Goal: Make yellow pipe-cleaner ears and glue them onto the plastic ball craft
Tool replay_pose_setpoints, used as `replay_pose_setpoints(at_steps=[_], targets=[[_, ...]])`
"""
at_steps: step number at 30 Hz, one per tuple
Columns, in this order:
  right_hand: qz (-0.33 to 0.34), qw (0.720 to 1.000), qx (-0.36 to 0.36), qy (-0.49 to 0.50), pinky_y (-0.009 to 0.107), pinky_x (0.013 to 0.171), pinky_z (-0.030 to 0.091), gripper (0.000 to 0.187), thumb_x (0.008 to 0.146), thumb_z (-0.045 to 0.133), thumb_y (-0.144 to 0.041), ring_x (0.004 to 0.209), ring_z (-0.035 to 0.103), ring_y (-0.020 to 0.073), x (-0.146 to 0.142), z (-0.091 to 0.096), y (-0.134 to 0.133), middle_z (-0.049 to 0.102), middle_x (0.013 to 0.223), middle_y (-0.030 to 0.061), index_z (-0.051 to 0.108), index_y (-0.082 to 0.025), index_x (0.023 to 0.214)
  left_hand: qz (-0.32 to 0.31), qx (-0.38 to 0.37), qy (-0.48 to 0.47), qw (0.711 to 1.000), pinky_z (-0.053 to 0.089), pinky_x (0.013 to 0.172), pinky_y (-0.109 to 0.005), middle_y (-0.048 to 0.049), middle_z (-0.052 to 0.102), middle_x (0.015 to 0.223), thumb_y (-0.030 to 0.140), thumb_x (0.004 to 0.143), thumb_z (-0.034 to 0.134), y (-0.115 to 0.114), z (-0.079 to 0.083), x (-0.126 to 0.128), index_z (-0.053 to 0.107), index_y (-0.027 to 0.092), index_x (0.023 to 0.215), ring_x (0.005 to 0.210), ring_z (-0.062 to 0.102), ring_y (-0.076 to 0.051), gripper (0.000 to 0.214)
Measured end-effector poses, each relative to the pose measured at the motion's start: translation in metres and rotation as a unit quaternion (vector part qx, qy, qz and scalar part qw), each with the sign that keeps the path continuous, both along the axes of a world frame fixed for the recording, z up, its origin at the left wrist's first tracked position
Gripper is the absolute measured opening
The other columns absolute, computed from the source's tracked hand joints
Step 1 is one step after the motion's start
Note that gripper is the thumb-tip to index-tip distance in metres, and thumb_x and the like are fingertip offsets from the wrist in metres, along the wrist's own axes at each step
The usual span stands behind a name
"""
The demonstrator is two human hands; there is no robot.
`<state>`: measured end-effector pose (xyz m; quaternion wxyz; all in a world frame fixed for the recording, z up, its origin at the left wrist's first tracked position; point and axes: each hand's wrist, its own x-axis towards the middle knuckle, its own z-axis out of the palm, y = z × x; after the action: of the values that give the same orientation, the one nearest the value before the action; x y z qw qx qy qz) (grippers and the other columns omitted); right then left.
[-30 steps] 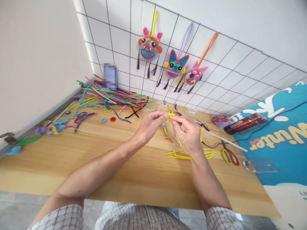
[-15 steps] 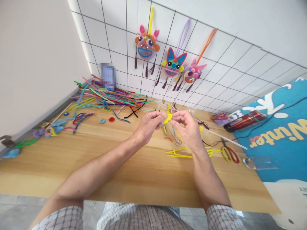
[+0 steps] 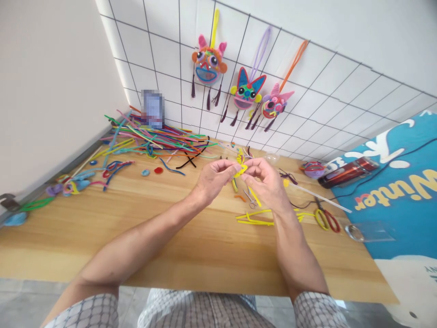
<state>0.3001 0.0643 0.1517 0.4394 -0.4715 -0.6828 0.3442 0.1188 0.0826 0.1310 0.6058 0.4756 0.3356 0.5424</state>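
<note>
Between my two hands, above the middle of the wooden table, is a bent yellow pipe cleaner (image 3: 242, 170) with a loop in it. My left hand (image 3: 215, 179) pinches its left side between thumb and fingertips. From the right, my right hand (image 3: 265, 182) pinches the same piece, its fingers curled. A yellow strand hangs below my right fingers. Just beyond the fingertips sits a coiled yellow piece (image 3: 241, 154). Under my hands lie small scissors (image 3: 252, 203) and a short orange piece (image 3: 240, 197). Longer yellow pipe cleaners (image 3: 254, 222) rest nearer me.
A heap of coloured pipe cleaners (image 3: 164, 136) lies back left, near a blurred phone-like thing (image 3: 152, 109). Larger scissors (image 3: 327, 220), a white stick (image 3: 319, 197) and a red flask (image 3: 350, 172) are on the right. Decorated masks (image 3: 246, 91) hang on the grid wall.
The yellow piece between my fingers has turned and now shows an open loop. A yellow strand shows more plainly below my right hand. Both hands stay nearly in place.
</note>
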Motion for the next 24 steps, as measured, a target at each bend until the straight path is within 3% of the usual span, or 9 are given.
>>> replay_pose_setpoints(at_steps=[5, 11, 16, 24], targets=[[-0.025, 0.999, -0.015, 0.021, 0.03, 0.068, 0.045, 0.028, 0.086, 0.08, -0.044, 0.073, 0.06, 0.0152, -0.002, 0.0, 0.001, 0.066, 0.079, -0.0024, 0.065, -0.024, 0.097, 0.019, 0.024, -0.007, 1.0, 0.041, 0.057, -0.026, 0.0012, 0.061, 0.061, 0.052, 0.073, 0.092, -0.001, -0.005, 0.002, 0.079, 0.017, 0.075, 0.056, 0.048, -0.01, 0.037], [-0.029, 0.999, -0.013, 0.007, 0.03, 0.064, 0.039, 0.031, 0.087, 0.077, -0.047, 0.066, 0.049, 0.0133, -0.004, -0.003, 0.002, 0.053, 0.071, -0.0046, 0.059, -0.023, 0.079, -0.001, 0.019, -0.036, 0.999, 0.049, 0.062, -0.026, -0.0001, 0.067, 0.067, 0.05, 0.074, 0.092, -0.001, -0.013, 0.006, 0.08, 0.017, 0.079, 0.061, 0.055, -0.011, 0.036], [-0.039, 0.999, -0.015, -0.01, 0.03, 0.063, 0.036, 0.035, 0.087, 0.078, -0.051, 0.066, 0.049, 0.0136, -0.002, -0.005, 0.003, 0.056, 0.072, -0.0042, 0.057, -0.024, 0.08, -0.04, -0.018, -0.07, 0.997, 0.053, 0.066, -0.028, -0.0024, 0.069, 0.069, 0.062, 0.076, 0.09, 0.001, -0.015, 0.007, 0.076, 0.016, 0.077, 0.064, 0.061, -0.013, 0.048], [-0.06, 0.996, 0.013, -0.069, 0.03, 0.063, 0.038, 0.024, 0.091, 0.075, -0.044, 0.068, 0.053, 0.0145, -0.006, -0.003, -0.002, 0.063, 0.075, -0.0022, 0.062, -0.023, 0.085, -0.009, 0.011, -0.023, 1.0, 0.051, 0.067, -0.027, -0.0012, 0.069, 0.067, 0.047, 0.076, 0.09, 0.003, -0.018, 0.005, 0.079, 0.016, 0.08, 0.063, 0.06, -0.013, 0.033]])
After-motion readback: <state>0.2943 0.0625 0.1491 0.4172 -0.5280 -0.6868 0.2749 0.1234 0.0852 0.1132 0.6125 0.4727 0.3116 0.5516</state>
